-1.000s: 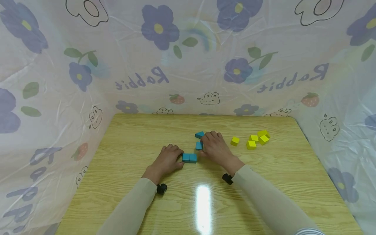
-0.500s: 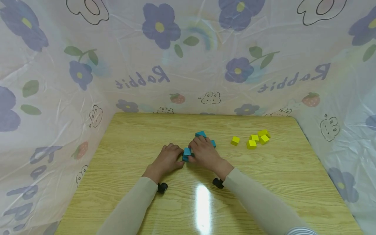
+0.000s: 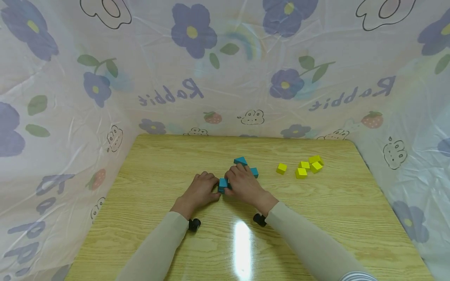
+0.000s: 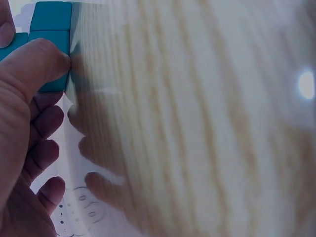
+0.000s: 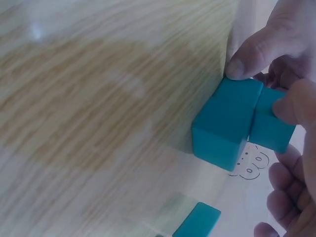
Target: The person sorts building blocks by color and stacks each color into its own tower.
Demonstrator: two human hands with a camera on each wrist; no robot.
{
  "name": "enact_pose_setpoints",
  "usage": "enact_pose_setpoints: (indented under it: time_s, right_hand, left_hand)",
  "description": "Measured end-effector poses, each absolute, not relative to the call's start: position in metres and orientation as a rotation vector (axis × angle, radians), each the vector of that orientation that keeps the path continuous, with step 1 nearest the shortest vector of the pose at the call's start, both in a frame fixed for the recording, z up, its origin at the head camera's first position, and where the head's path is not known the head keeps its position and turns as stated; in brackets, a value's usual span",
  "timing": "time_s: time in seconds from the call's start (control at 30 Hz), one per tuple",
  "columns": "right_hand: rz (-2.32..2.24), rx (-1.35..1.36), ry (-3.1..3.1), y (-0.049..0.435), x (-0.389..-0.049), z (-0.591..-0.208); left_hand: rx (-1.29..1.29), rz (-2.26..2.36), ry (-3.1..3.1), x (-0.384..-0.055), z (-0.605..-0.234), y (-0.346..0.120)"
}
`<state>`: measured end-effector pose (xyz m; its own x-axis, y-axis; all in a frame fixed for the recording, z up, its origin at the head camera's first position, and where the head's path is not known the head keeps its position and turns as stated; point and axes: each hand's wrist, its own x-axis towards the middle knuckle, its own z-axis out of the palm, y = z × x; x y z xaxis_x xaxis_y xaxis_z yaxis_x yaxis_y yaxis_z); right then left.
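Two blue cubes stand side by side on the table, the left one (image 4: 57, 80) between the thumb and fingers of my left hand (image 3: 199, 190). My right hand (image 3: 246, 186) pinches another blue cube (image 3: 223, 182) on top of that pair, over its left part. In the right wrist view, this upper cube (image 5: 270, 129) sits against the pair, my right thumb on its face. The right cube of the pair (image 5: 222, 123) is mostly behind my right hand in the head view. Just beyond that hand lie a blue triangular block (image 3: 240, 160) and a further blue block (image 3: 254, 172), partly covered.
To the right lie several yellow blocks: one cube (image 3: 281, 168) apart, the others (image 3: 301, 173) in a cluster. The wooden table (image 3: 158, 156) is bordered at the back and sides by a patterned curtain (image 3: 225, 78).
My right hand has brought a blue cube left and toward me onto the pair, then shifted it slightly left. The blue block behind that hand came into sight. My left hand stays put.
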<state>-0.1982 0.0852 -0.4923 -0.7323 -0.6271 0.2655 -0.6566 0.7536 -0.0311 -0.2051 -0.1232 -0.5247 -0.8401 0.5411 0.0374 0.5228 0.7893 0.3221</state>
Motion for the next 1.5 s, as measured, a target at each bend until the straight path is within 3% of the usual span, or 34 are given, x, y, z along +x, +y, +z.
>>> enact_pose_setpoints:
  time_s: [0.73, 1.03, 1.27, 1.5]
  right_hand:
    - [0.268, 0.991, -2.747, 0.089, -0.199, -0.492]
    - [0.272, 0.829, -2.740, 0.138, -0.214, -0.475]
    - [-0.076, 0.794, -2.780, 0.181, -0.225, -0.487]
    - [-0.089, 0.851, -2.746, 0.187, -0.228, -0.503]
  left_hand:
    - [0.877, 0.489, 2.930, -0.203, -0.523, -0.122]
    - [0.843, 0.448, 2.932, -0.204, -0.523, -0.118]
    - [0.822, 0.439, 2.932, -0.205, -0.523, -0.119]
    - [0.828, 0.453, 2.932, -0.206, -0.526, -0.120]
